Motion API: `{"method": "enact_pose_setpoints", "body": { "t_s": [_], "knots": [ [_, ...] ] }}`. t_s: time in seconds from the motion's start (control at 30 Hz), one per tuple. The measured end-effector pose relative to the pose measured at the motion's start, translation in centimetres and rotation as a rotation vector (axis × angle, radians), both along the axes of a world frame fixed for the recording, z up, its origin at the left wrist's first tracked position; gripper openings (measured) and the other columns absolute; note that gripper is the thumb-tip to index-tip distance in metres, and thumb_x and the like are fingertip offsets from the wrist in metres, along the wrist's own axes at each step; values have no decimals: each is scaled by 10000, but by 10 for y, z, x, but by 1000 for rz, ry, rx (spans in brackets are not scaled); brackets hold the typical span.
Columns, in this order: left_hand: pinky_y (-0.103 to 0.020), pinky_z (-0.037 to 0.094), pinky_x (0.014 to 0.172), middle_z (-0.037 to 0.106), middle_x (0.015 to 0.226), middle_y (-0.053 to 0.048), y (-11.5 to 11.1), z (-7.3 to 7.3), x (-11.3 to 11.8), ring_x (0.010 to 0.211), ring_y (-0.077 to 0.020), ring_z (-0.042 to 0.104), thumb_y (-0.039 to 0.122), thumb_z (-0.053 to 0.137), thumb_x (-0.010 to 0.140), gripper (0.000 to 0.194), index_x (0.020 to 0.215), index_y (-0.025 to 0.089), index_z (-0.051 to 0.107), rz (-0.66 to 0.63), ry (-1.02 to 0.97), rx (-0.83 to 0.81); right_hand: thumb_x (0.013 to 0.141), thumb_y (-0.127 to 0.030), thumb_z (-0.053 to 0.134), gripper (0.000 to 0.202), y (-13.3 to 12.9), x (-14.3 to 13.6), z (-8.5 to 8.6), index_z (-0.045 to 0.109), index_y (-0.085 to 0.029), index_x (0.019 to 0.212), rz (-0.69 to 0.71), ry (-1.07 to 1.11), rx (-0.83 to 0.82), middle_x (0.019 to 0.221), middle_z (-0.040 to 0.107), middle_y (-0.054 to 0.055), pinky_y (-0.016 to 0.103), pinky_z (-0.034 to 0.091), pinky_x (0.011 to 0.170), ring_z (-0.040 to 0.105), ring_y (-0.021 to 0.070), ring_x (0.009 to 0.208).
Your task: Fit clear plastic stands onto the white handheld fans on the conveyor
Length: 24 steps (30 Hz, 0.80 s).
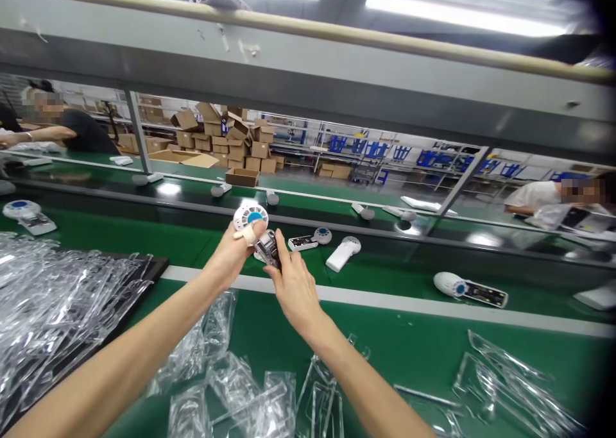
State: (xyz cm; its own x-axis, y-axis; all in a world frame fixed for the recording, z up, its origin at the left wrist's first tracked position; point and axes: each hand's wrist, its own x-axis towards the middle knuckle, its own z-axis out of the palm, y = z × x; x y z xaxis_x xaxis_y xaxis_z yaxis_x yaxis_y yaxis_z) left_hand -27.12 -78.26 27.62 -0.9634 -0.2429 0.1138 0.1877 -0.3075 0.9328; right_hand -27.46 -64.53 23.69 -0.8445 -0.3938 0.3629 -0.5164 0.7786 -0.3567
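Between my hands, above the green belt, is a white handheld device (245,215) with a round slotted head, a blue centre and a handle whose dark inner parts show. My left hand (230,257) is closed around the neck below the head, its thumb across the front with a pale wrap on it. My right hand (297,287) grips the handle's lower end between thumb and fingers. A clear plastic piece seems to lie over the handle, though the fingers partly cover it. Close beyond my right hand lie a similar open-handled device (303,242) and a white one (342,253) turned over.
Clear plastic parts fill a dark tray (158,271) at left. Bagged clear pieces (231,387) and loose clear frames (505,380) lie in front. Another device (481,292) rests at right. A metal beam (308,72) crosses overhead. Co-workers (89,130) (534,197) are across the line.
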Motion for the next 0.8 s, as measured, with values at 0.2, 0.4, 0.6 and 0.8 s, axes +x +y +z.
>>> {"method": "enact_pose_setpoints", "body": {
  "t_s": [0.2,0.4,0.6,0.8],
  "knots": [
    [-244,450,559,618,885,-54,6,-14,1,756,-166,561,504,790,580,501,910,152,657,27,-100,69,936,-357,421,507,-5,-10,14,360,-301,1437,104,-69,-254,1074,565,82,364,451,850,550,236,1005],
    [-253,480,609,645,997,-52,24,2,6,846,-190,592,481,793,553,522,955,169,672,250,-12,-2,964,-395,251,491,-22,-42,19,629,-177,739,-114,-179,-631,722,635,46,279,414,701,572,180,707],
    [-272,506,591,648,863,-35,-13,-11,-25,751,-177,607,473,757,573,475,899,152,629,234,-129,-107,961,-410,269,448,0,-42,31,592,-202,730,24,-218,-362,642,579,2,250,342,606,533,154,620],
    [-199,363,425,503,545,65,-159,-29,-75,451,-89,473,403,802,564,435,750,146,504,433,-295,-388,927,-459,355,377,125,19,-2,526,-213,699,-210,-519,237,590,593,28,286,319,562,567,207,577]
  ]
}}
